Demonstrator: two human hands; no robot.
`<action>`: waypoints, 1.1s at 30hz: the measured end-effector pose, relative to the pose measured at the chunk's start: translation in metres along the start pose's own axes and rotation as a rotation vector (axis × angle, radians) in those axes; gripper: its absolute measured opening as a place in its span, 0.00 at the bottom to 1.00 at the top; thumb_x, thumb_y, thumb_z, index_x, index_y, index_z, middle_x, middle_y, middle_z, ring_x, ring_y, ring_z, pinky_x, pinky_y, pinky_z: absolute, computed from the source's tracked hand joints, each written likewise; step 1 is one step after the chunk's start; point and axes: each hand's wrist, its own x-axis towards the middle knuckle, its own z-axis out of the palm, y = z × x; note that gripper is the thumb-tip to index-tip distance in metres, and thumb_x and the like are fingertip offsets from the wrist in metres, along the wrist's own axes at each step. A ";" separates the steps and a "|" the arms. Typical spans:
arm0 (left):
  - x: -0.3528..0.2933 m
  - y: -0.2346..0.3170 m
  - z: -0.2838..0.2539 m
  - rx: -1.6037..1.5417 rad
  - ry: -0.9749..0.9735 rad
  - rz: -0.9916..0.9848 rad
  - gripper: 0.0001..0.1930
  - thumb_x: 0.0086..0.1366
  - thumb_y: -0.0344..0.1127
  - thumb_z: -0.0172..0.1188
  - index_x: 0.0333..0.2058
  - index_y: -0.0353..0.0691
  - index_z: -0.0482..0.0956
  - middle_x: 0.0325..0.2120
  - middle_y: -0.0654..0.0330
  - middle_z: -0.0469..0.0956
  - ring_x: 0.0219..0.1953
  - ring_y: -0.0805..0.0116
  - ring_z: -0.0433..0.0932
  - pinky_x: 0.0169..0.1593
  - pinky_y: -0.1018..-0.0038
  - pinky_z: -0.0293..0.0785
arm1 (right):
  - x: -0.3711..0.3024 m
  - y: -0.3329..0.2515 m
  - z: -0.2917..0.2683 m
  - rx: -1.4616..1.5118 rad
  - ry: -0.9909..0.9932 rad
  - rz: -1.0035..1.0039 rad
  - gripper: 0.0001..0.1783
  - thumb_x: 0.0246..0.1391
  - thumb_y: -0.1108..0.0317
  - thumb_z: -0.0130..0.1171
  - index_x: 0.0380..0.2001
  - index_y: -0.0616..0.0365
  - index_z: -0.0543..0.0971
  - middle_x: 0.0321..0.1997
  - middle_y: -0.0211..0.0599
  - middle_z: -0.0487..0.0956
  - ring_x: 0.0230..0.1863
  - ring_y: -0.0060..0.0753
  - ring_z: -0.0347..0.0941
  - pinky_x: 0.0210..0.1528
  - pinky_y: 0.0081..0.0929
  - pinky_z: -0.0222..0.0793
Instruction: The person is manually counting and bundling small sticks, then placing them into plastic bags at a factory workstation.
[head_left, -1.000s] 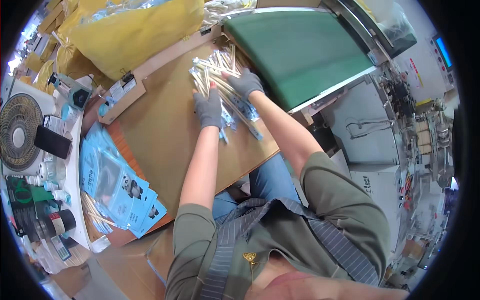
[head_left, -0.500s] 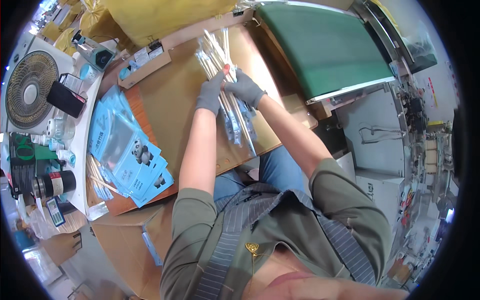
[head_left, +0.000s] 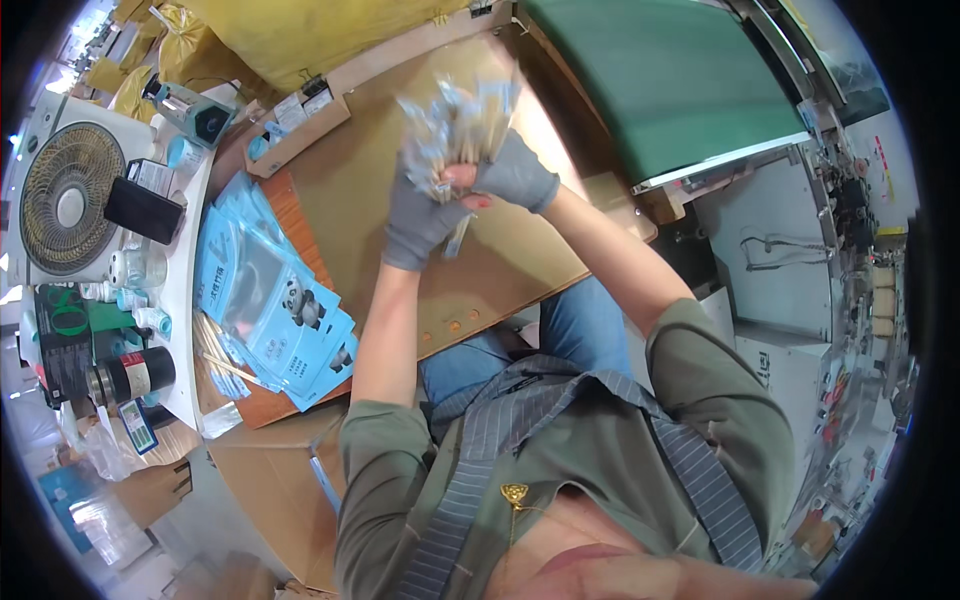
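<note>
A bundle of wrapped chopsticks (head_left: 455, 120) in clear and blue sleeves stands up between my hands, its upper end smeared by motion. In a grey fingerless glove, my left hand (head_left: 418, 215) is closed round the left side of the bundle. From the right, my right hand (head_left: 512, 178), gloved the same way, grips the bundle with its thumb across the front. The lower ends show only partly beneath my palms. Below them lies a brown cardboard sheet (head_left: 370, 190) on the table.
Blue panda-printed plastic bags (head_left: 280, 310) fan out at the left, with loose chopsticks (head_left: 215, 345) beside them. A small cardboard box (head_left: 300, 130) sits behind. Farther left are a fan (head_left: 70, 205), a dark phone (head_left: 145, 210) and a black flask (head_left: 130, 375). A green conveyor belt (head_left: 660, 90) stands at the right.
The chopstick bundle has gone from slanting long across the sheet to standing more upright, foreshortened. My left hand has dropped lower, and both hands have shifted their grip round it.
</note>
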 end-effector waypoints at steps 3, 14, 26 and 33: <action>-0.008 -0.010 0.004 0.151 -0.014 -0.069 0.33 0.38 0.33 0.75 0.46 0.37 0.71 0.44 0.58 0.74 0.46 0.66 0.73 0.49 0.70 0.70 | -0.001 -0.010 0.006 -0.087 -0.052 0.310 0.30 0.37 0.66 0.70 0.46 0.61 0.72 0.42 0.36 0.76 0.42 0.25 0.70 0.44 0.25 0.68; -0.006 0.013 0.023 -0.059 0.565 0.114 0.33 0.51 0.54 0.65 0.47 0.33 0.71 0.41 0.55 0.75 0.44 0.63 0.75 0.48 0.66 0.70 | 0.004 -0.013 0.022 -0.007 0.063 -0.087 0.45 0.40 0.54 0.69 0.58 0.61 0.60 0.50 0.36 0.70 0.54 0.29 0.64 0.57 0.27 0.60; -0.010 0.021 0.016 -0.057 -0.067 -0.155 0.31 0.43 0.36 0.71 0.48 0.38 0.70 0.43 0.57 0.75 0.44 0.63 0.76 0.50 0.68 0.71 | -0.017 -0.012 -0.009 -0.012 -0.064 -0.025 0.49 0.35 0.65 0.73 0.61 0.59 0.58 0.54 0.35 0.69 0.54 0.28 0.65 0.58 0.27 0.61; -0.007 0.036 0.014 0.151 -0.050 0.163 0.38 0.42 0.33 0.72 0.53 0.39 0.64 0.44 0.57 0.74 0.47 0.63 0.74 0.51 0.68 0.69 | -0.030 -0.040 0.010 0.224 -0.025 -0.042 0.50 0.34 0.65 0.74 0.60 0.63 0.58 0.54 0.37 0.69 0.57 0.32 0.65 0.59 0.29 0.60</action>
